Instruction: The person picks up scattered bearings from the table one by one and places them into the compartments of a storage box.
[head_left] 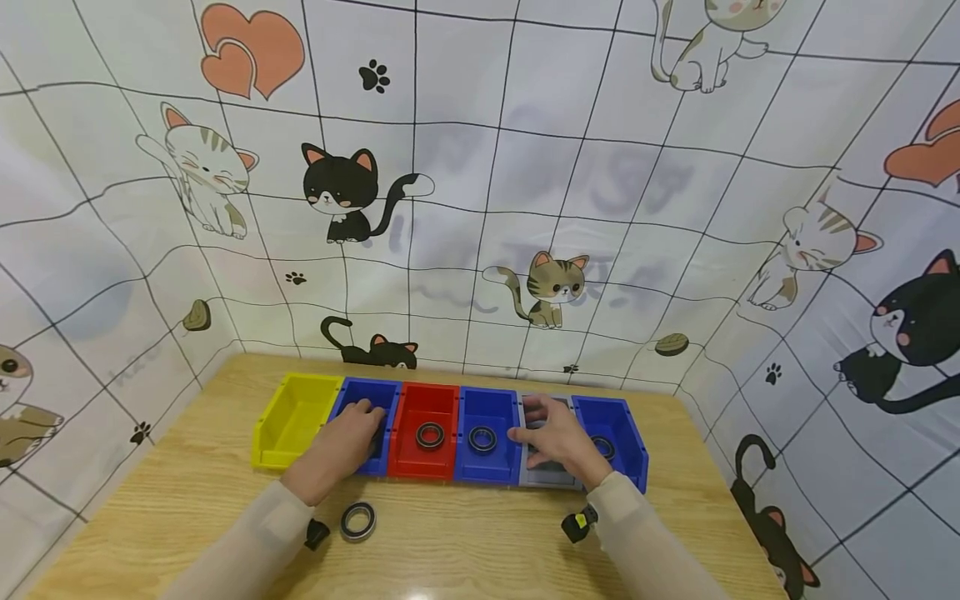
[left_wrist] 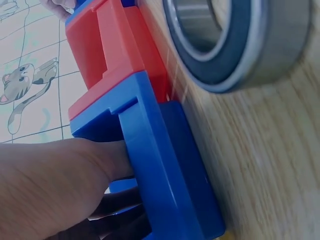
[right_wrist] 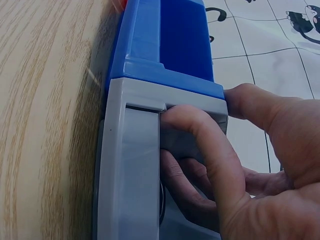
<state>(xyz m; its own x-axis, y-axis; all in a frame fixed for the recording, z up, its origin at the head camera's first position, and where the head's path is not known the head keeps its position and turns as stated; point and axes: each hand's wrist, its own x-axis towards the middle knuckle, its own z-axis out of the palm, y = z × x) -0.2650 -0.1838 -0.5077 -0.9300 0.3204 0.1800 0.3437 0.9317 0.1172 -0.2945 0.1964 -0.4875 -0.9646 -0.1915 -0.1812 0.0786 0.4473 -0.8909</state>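
Observation:
My left hand (head_left: 347,437) reaches down into the blue bin (head_left: 371,389) second from the left. Its fingertips are hidden behind the bin's front wall in the left wrist view, and I cannot tell whether they hold anything. The right hand (head_left: 558,435) is over the grey bin (head_left: 546,477), fingers spread apart and partly bent down inside it. In the right wrist view, the dark edge of a ring (right_wrist: 162,202) shows low in that bin beside the fingers. A ball bearing (head_left: 357,522) lies on the table in front of the left hand.
Bearings lie in the red bin (head_left: 430,435), the middle blue bin (head_left: 482,439) and the right-end blue bin (head_left: 602,447). A yellow bin (head_left: 296,421) closes the row at left. The wooden table (head_left: 450,542) meets a cat-print curtain (head_left: 465,208) behind.

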